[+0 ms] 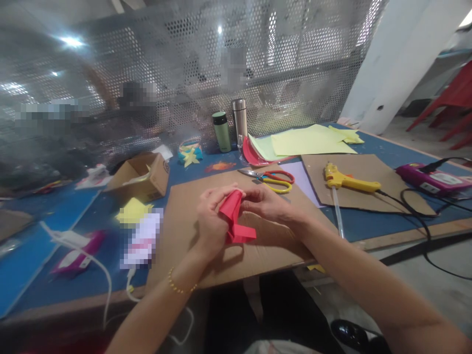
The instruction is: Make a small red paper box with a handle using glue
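Observation:
Both of my hands hold a folded piece of red paper (233, 216) above a sheet of brown cardboard (184, 206) on the blue table. My left hand (212, 221) grips the paper's left side with curled fingers. My right hand (267, 202) pinches its upper right edge. A flat red flap sticks out below, toward the cardboard. Scissors (271, 179) with red and yellow handles lie just beyond my right hand.
A yellow glue gun (348, 182) with a black cord lies on a second cardboard sheet at right, near a purple device (431, 179). Yellow paper sheets (309, 140), two flasks (230, 128), a small open box (142, 177) and a mesh wall stand behind.

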Demonstrator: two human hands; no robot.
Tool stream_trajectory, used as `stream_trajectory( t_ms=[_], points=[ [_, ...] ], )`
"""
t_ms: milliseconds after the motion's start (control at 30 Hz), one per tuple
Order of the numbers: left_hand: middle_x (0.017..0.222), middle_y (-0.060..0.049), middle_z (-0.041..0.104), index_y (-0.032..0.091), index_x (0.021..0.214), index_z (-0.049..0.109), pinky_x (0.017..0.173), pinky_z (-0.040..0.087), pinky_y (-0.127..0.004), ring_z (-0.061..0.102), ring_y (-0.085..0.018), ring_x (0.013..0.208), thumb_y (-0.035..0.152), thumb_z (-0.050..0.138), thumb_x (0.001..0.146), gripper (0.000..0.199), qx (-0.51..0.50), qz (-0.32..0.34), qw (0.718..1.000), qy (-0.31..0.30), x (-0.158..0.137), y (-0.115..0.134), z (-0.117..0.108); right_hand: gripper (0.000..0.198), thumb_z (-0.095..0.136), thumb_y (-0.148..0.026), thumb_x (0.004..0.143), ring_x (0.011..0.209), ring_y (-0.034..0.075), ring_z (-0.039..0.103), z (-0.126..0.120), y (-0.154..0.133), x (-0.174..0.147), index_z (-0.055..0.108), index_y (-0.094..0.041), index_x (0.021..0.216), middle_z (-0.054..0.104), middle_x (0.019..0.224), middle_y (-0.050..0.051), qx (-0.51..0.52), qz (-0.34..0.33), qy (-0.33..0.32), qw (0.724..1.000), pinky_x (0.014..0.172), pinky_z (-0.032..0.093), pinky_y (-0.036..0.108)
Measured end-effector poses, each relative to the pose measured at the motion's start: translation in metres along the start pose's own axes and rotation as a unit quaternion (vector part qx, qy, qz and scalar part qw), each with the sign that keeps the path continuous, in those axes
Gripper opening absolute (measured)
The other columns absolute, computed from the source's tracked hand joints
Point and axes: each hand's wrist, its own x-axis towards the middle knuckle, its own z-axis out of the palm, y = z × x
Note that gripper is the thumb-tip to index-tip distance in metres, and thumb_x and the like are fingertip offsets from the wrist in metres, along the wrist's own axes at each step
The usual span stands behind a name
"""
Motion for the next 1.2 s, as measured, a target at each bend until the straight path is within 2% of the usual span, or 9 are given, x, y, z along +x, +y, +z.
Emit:
stream_trajectory(
  t_ms=[133, 300, 567, 633, 700, 800, 967, 1067, 1200],
  points=[
    [0.108, -0.006, 0.083, 0.028, 0.099, 0.084, 0.101, 0.055, -0.051, 0.071, -0.028, 0.109, 0.017, 0.072, 0.085, 0.021, 0.0, -0.017, 1.0, -0.002, 0.002, 0.003, -0.001, 0.018, 0.076, -0.034, 0.087, 0.082, 0.016, 0.071, 0.001, -0.001, -0.001, 0.077, -0.017, 0.092, 0.076, 0.085, 0.001, 0.002, 0.008, 0.006, 1.0, 0.082, 0.059, 0.032],
    [0.104, -0.005, 0.082, 0.027, 0.097, 0.083, 0.102, 0.052, -0.049, 0.072, -0.027, 0.108, 0.019, 0.073, 0.085, 0.018, 0.017, 0.017, 0.999, -0.029, 0.007, 0.005, -0.003, 0.023, 0.08, -0.041, 0.086, 0.08, 0.016, 0.07, -0.001, -0.004, -0.001, 0.077, -0.018, 0.09, 0.075, 0.084, 0.001, -0.013, 0.003, 0.007, 1.0, 0.08, 0.059, 0.032],
    [0.129, -0.007, 0.072, 0.028, 0.128, 0.071, 0.096, 0.053, -0.037, 0.067, -0.023, 0.114, 0.033, 0.079, 0.085, 0.045, 0.103, 0.091, 0.987, -0.086, 0.023, 0.018, -0.03, 0.038, 0.084, -0.054, 0.082, 0.073, 0.014, 0.069, -0.015, -0.008, -0.001, 0.078, -0.018, 0.087, 0.074, 0.079, 0.002, 0.017, -0.04, 0.077, 0.996, 0.075, 0.06, 0.03],
    [0.112, -0.005, 0.073, 0.025, 0.116, 0.074, 0.083, 0.053, -0.031, 0.068, -0.019, 0.097, 0.036, 0.08, 0.084, 0.034, 0.156, 0.092, 0.983, -0.042, 0.025, 0.018, -0.037, 0.039, 0.084, -0.056, 0.081, 0.071, 0.013, 0.069, -0.018, -0.007, 0.0, 0.077, -0.017, 0.085, 0.073, 0.078, 0.002, 0.011, -0.055, 0.115, 0.992, 0.073, 0.06, 0.029],
    [0.082, 0.0, 0.069, 0.022, 0.09, 0.073, 0.065, 0.047, -0.026, 0.06, -0.014, 0.071, 0.037, 0.081, 0.082, 0.019, 0.201, 0.073, 0.977, 0.014, 0.024, 0.019, -0.038, 0.039, 0.082, -0.056, 0.082, 0.07, 0.013, 0.069, -0.02, -0.006, 0.001, 0.077, -0.018, 0.085, 0.072, 0.077, 0.002, -0.004, -0.061, 0.148, 0.987, 0.072, 0.06, 0.029],
    [0.055, 0.003, 0.057, 0.02, 0.062, 0.063, 0.052, 0.039, -0.025, 0.049, -0.012, 0.053, 0.038, 0.077, 0.085, 0.032, 0.185, 0.013, 0.982, 0.016, 0.022, 0.024, -0.034, 0.037, 0.081, -0.054, 0.084, 0.068, 0.013, 0.068, -0.02, -0.004, 0.002, 0.076, -0.018, 0.083, 0.071, 0.074, 0.002, -0.036, -0.057, 0.171, 0.983, 0.07, 0.06, 0.03],
    [0.067, -0.003, 0.075, 0.021, 0.069, 0.077, 0.065, 0.051, -0.028, 0.066, -0.017, 0.065, 0.047, 0.067, 0.091, 0.036, 0.094, -0.038, 0.995, -0.01, 0.019, 0.033, -0.029, 0.031, 0.079, -0.048, 0.084, 0.068, 0.015, 0.069, -0.019, 0.0, 0.003, 0.074, -0.017, 0.082, 0.072, 0.073, 0.003, -0.054, -0.041, 0.19, 0.979, 0.069, 0.061, 0.033],
    [0.073, -0.004, 0.078, 0.021, 0.074, 0.08, 0.071, 0.054, -0.03, 0.07, -0.02, 0.073, 0.052, 0.067, 0.091, 0.038, 0.082, -0.054, 0.995, -0.013, 0.019, 0.033, -0.029, 0.028, 0.077, -0.046, 0.085, 0.068, 0.016, 0.07, -0.02, 0.004, 0.005, 0.074, -0.018, 0.082, 0.072, 0.073, 0.003, -0.069, -0.048, 0.207, 0.975, 0.069, 0.062, 0.033],
    [0.083, -0.006, 0.08, 0.022, 0.081, 0.082, 0.079, 0.056, -0.032, 0.073, -0.024, 0.087, 0.06, 0.063, 0.094, 0.044, 0.038, -0.072, 0.995, -0.06, 0.019, 0.036, -0.029, 0.021, 0.071, -0.039, 0.09, 0.067, 0.017, 0.07, -0.019, 0.011, 0.006, 0.074, -0.019, 0.084, 0.072, 0.073, 0.003, -0.134, -0.084, 0.227, 0.961, 0.067, 0.059, 0.032]
  ],
)
